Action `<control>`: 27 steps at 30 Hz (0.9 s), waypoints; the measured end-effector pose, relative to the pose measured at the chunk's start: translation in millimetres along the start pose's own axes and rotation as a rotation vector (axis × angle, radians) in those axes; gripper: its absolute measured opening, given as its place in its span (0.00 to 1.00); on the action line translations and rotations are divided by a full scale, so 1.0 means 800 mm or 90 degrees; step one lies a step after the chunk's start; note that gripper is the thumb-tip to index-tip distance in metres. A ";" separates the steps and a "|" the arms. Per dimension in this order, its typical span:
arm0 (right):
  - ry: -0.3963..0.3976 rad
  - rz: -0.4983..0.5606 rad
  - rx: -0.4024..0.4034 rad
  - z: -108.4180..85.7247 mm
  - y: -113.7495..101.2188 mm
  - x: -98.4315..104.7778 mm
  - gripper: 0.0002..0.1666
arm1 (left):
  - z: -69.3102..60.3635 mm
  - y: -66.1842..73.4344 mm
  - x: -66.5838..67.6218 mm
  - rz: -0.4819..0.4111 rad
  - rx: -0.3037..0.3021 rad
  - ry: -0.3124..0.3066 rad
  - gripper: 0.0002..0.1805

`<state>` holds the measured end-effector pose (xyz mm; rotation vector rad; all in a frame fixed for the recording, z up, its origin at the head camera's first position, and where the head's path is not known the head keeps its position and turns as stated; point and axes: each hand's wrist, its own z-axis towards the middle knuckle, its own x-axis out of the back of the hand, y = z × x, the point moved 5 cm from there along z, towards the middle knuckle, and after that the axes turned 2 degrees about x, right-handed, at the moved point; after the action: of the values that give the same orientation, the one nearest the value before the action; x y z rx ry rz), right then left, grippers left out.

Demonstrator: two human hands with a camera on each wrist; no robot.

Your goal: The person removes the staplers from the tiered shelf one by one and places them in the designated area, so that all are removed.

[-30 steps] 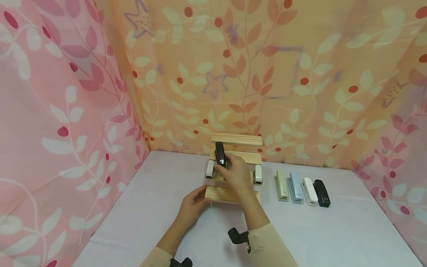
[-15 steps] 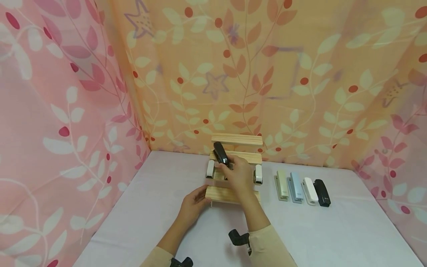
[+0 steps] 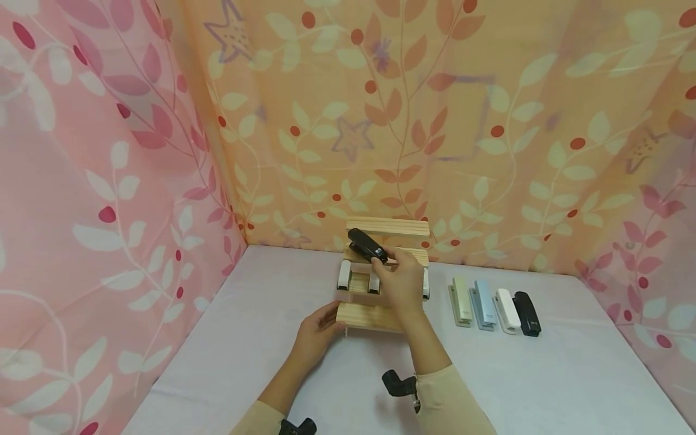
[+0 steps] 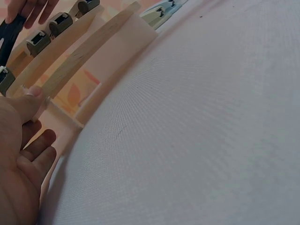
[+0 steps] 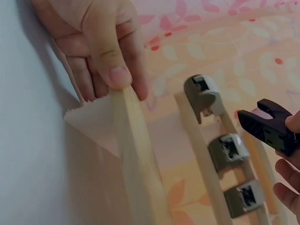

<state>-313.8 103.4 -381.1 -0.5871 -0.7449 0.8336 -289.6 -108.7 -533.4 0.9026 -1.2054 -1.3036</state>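
Note:
My right hand (image 3: 402, 283) pinches a black stapler (image 3: 367, 244) by its near end, tilted over the second slat from the top of a wooden rack (image 3: 387, 226). My left hand (image 3: 315, 335) grips the left end of the rack's lowest slat (image 3: 367, 316), thumb on the wood (image 5: 136, 154) in the right wrist view. White staplers (image 3: 344, 275) stand on the shelf below the black one, one of them (image 3: 374, 283) beside my right fingers. Several staplers (image 4: 38, 43) show in a row there in the left wrist view; my right hand partly hides the row in the head view.
Right of the rack, a green stapler (image 3: 461, 302), a blue stapler (image 3: 484, 305), a white stapler (image 3: 507, 311) and another black stapler (image 3: 527, 313) lie side by side on the white tablecloth (image 3: 576, 368). Patterned curtains (image 3: 348, 90) hang behind and at the sides.
The black stapler has swung from near upright to a slant and shifted right with my right hand, uncovering a white stapler on the shelf. My left hand has kept its hold.

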 end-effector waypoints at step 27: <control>0.121 -0.100 0.141 -0.022 0.017 0.195 0.24 | -0.001 -0.001 0.000 0.031 -0.001 0.000 0.34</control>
<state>-235.2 235.5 -347.4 -0.3968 -0.5101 0.6926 -288.9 -109.3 -534.4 0.8672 -1.2197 -1.2646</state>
